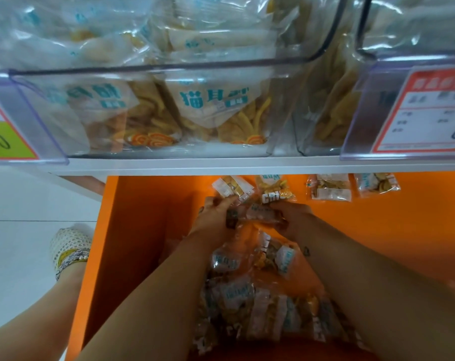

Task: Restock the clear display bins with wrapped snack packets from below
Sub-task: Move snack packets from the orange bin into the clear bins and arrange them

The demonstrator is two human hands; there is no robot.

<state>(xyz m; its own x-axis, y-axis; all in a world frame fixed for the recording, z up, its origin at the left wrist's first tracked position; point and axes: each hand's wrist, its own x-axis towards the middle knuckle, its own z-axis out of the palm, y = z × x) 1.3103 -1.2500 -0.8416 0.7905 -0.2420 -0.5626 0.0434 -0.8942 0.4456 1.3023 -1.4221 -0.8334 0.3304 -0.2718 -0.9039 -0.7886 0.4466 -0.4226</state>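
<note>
Both my arms reach down into an orange drawer (pixel 132 230) below the shelf. My left hand (pixel 216 214) grips clear wrapped snack packets (pixel 232 188) at the drawer's far end. My right hand (pixel 290 217) holds another bunch of packets (pixel 262 213) between the two hands. More packets lie loose under my forearms (pixel 247 308) and along the drawer's back (pixel 330 187). Above, a clear display bin (pixel 153 110) holds packets with teal lettering.
A white shelf edge (pixel 221 165) runs across above the drawer. Price tag holders sit at the left (pixel 4 131) and right (pixel 416 110) of the bin. A second clear bin (pixel 325 113) stands to the right. My foot in a white shoe (pixel 70 248) rests on the pale floor.
</note>
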